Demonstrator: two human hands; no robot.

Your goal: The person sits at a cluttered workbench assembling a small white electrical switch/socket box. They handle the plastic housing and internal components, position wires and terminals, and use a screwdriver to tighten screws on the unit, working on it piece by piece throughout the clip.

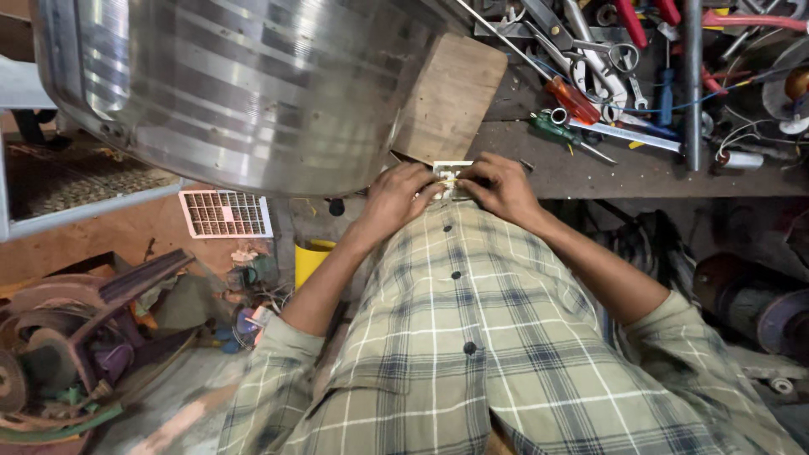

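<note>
1. A large curved shell of ribbed, shiny sheet metal (253, 84) fills the view from 10 to 12 o'clock and overhangs the workbench.
2. The person's green and white checked shirt (472, 354) with dark buttons takes up the 6 o'clock part.
3. The dark, worn workbench top (607, 173) runs from the centre out to 3 o'clock.
4. A flat rectangular wooden block (451, 93) lies at 12 o'clock, just beside the metal shell.
5. A heap of hand tools (607, 59) sits at 1 to 2 o'clock: pliers, scissors, spanners, and an orange-handled screwdriver (573, 99) beside a green-handled screwdriver (552, 128).
6. A white plastic grille (226, 213) lies at 9 o'clock on the floor, with a yellow container (310, 257) near it.
7. The left hand (396, 195) is at the centre, its fingers closed on the left side of a small white plastic part.
8. The right hand (499, 185) sits just to the 3 o'clock side of it, fingers pinching the same part.
9. The small white rectangular plastic part (451, 173) rests at the bench's near edge, dead centre, between both hands and largely hidden by the fingertips.
</note>
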